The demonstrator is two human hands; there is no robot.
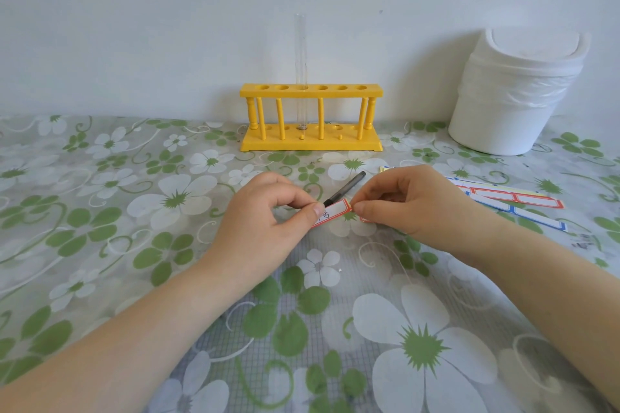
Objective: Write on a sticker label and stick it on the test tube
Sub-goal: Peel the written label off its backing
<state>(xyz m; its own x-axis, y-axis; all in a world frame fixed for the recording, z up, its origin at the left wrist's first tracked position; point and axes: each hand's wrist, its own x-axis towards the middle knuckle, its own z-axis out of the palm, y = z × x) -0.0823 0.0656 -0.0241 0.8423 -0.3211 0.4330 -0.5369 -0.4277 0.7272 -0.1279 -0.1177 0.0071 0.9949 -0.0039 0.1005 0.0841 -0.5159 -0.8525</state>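
A floral tablecloth (100, 211) meets a white wall (134, 10); both hands, left hand (265, 211) and right hand (406, 201), pinch a red-edged label (333, 210), its writing partly hidden.

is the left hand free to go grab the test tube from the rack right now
Probably not yet: the left hand pinches the red-bordered label together with the right hand. The way to the test tube looks unobstructed.

Pale wall (134, 27), table (100, 211) under green floral cloth, white bin (510, 104)
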